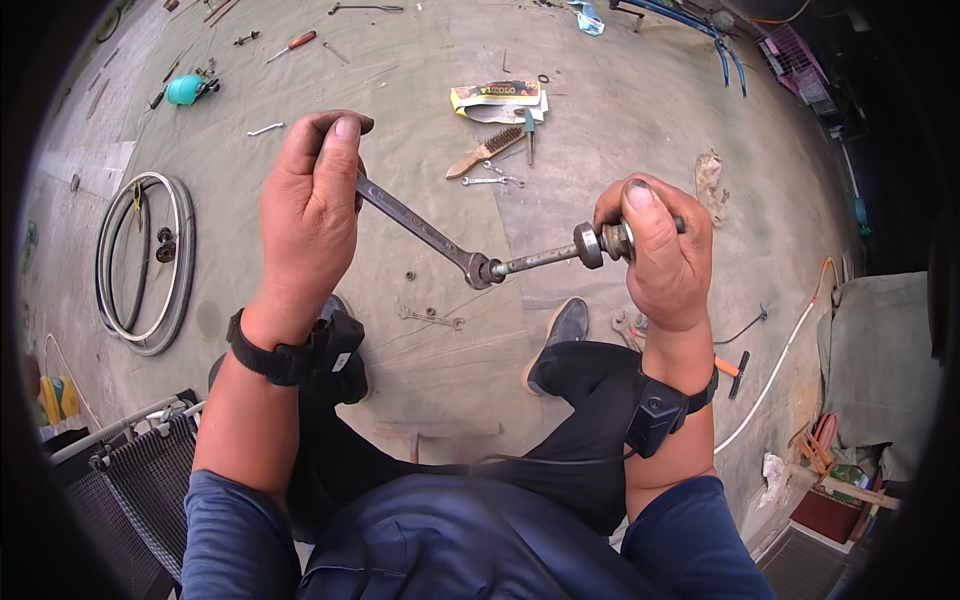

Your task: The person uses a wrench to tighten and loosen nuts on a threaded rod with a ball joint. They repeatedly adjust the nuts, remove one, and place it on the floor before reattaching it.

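Observation:
My left hand (pixel 312 205) is closed around the handle of a steel wrench (pixel 420 228) that slants down to the right. The wrench's head sits on the left end of a threaded metal axle (pixel 535 260). My right hand (pixel 660 245) grips the axle's other end, where a cone nut and washers (pixel 592 244) sit just left of my fingers. Both hands hold these parts in the air above my knees and the grey floor.
On the floor lie a bicycle wheel rim with tyre (pixel 145 262) at left, a wire brush (pixel 487 152), small wrenches (pixel 432 318), a screwdriver (pixel 292 44), a teal can (pixel 185 89), a white hose (pixel 775 375) and a mesh chair (pixel 140 470) at lower left.

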Demonstrator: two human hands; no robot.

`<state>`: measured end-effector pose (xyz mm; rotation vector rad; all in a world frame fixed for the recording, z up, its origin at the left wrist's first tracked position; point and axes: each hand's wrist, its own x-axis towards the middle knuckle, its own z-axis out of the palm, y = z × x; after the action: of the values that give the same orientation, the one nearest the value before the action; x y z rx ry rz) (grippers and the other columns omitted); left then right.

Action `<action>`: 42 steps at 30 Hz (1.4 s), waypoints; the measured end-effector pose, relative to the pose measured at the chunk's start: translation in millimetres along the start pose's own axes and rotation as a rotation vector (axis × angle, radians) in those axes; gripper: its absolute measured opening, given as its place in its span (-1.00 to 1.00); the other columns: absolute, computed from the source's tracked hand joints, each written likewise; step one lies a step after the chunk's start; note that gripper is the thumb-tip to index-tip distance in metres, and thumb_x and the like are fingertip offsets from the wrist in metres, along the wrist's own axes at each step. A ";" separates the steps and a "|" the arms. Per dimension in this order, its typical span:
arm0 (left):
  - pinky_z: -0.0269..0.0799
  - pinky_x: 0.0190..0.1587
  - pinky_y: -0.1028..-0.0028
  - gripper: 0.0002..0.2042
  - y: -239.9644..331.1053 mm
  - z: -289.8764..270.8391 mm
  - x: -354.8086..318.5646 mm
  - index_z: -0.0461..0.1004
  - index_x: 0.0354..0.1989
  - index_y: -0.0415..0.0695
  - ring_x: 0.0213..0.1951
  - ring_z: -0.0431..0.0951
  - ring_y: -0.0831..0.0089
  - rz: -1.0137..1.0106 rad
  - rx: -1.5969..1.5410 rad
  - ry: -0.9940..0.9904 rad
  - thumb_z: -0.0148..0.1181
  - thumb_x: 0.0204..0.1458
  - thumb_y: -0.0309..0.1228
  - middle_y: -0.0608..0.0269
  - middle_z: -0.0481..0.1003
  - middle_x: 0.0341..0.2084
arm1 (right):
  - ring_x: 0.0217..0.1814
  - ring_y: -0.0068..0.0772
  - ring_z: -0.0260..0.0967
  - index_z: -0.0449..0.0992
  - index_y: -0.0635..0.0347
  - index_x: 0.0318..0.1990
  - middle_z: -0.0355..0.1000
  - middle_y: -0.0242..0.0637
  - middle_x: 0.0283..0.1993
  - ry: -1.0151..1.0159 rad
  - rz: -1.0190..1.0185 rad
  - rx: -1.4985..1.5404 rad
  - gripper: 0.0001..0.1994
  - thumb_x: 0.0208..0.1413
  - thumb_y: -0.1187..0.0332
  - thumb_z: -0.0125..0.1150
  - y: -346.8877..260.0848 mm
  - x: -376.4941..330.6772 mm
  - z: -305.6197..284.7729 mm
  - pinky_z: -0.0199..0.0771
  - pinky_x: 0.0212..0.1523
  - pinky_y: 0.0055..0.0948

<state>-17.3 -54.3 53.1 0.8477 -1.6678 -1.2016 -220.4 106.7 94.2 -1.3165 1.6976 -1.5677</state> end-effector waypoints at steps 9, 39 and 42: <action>0.14 -0.54 0.59 -0.76 -26.9 27.5 -2.2 0.42 -0.10 -0.16 -0.55 0.30 0.63 -0.784 -0.467 -0.339 -0.05 0.33 -0.24 0.43 0.35 -0.56 | -0.70 -0.51 -0.05 0.31 0.23 -0.51 0.21 -0.28 -0.63 0.173 0.199 0.612 -0.57 0.34 0.12 -0.18 13.2 6.3 33.2 0.04 -0.62 -0.43; 0.14 -0.60 0.55 -0.72 -33.0 5.8 10.0 0.42 -0.08 -0.24 -0.62 0.21 0.63 -0.692 -0.400 -0.387 -0.05 0.34 -0.24 0.43 0.27 -0.64 | -0.57 -0.53 0.14 0.39 0.28 -0.52 0.30 -0.29 -0.58 -0.012 0.121 0.567 -0.58 0.32 0.17 -0.10 12.5 -4.5 31.9 0.13 -0.51 -0.48; 0.10 -0.58 0.51 -0.71 -41.6 37.9 -18.8 0.39 -0.02 -0.20 -0.62 0.24 0.58 -0.915 -0.628 -0.447 -0.10 0.35 -0.23 0.40 0.31 -0.63 | -0.67 -0.55 0.00 0.28 0.21 -0.50 0.20 -0.33 -0.63 0.209 0.152 0.745 -0.59 0.35 0.13 -0.17 16.9 7.7 30.9 0.03 -0.61 -0.48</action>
<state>-44.2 -36.8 3.3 0.9925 -1.0493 -2.5222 -203.0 83.2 73.1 -0.6471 1.0872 -2.0096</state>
